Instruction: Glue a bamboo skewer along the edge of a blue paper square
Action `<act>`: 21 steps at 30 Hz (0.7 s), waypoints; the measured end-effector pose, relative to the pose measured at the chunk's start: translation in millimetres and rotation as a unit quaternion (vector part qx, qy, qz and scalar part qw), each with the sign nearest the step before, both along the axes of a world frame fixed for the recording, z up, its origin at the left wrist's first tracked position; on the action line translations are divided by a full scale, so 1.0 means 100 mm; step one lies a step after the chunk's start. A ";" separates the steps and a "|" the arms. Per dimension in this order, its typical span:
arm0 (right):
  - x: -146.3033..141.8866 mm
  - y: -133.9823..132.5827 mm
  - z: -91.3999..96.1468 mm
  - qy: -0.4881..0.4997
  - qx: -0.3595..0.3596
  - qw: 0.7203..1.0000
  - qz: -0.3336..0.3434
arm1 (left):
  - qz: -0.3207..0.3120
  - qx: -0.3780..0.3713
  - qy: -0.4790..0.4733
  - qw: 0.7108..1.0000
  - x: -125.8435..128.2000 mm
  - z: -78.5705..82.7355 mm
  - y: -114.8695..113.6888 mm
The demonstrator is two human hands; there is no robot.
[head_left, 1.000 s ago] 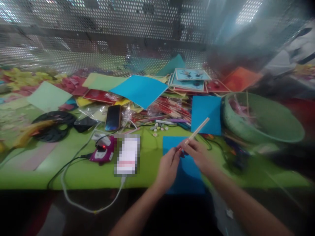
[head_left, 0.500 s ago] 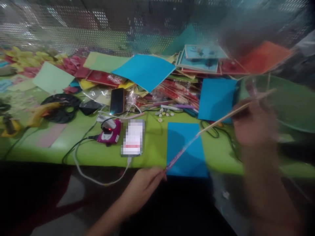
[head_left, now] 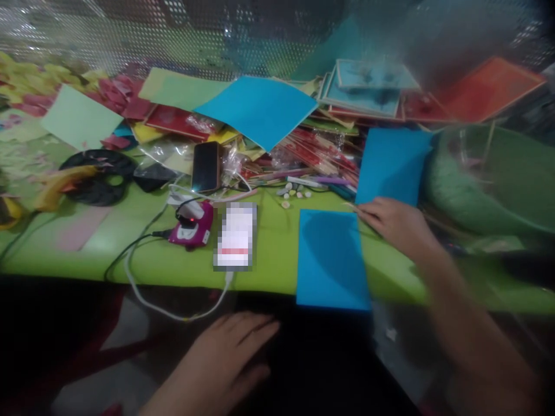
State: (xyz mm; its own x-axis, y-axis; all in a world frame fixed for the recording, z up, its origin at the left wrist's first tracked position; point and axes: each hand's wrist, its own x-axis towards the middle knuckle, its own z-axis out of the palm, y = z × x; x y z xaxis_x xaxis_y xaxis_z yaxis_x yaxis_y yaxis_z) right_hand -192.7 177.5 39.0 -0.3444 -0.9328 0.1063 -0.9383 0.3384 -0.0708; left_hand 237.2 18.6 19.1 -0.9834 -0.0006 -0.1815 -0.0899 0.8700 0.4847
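My right hand [head_left: 392,222] rests on the green table [head_left: 273,254] just right of a blue paper sheet [head_left: 332,260] that lies at the table's front edge. Its fingers are curled low, and a thin stick tip shows at the fingertips. Whether they grip it is not clear. My left hand [head_left: 225,358] lies below the table edge over a dark surface, fingers stretched out and holding nothing. A second blue sheet [head_left: 392,164] lies just behind my right hand.
A phone [head_left: 236,237] on a white cable, a magenta gadget [head_left: 191,231] and a dark phone [head_left: 206,166] lie at centre left. Coloured papers, cards and sticks [head_left: 312,156] pile up behind. A green bowl [head_left: 489,179] stands at the right, a black reel [head_left: 99,182] at the left.
The long stick held between both hands is gone from my left hand. My right hand dropped to the table beside the blue sheet. My left hand sank below the table edge and opened.
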 end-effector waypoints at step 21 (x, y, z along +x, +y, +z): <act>0.07 0.13 -0.23 -0.010 -0.020 0.997 0.068 | -0.044 -0.034 0.097 0.994 -1.32 -0.13 0.10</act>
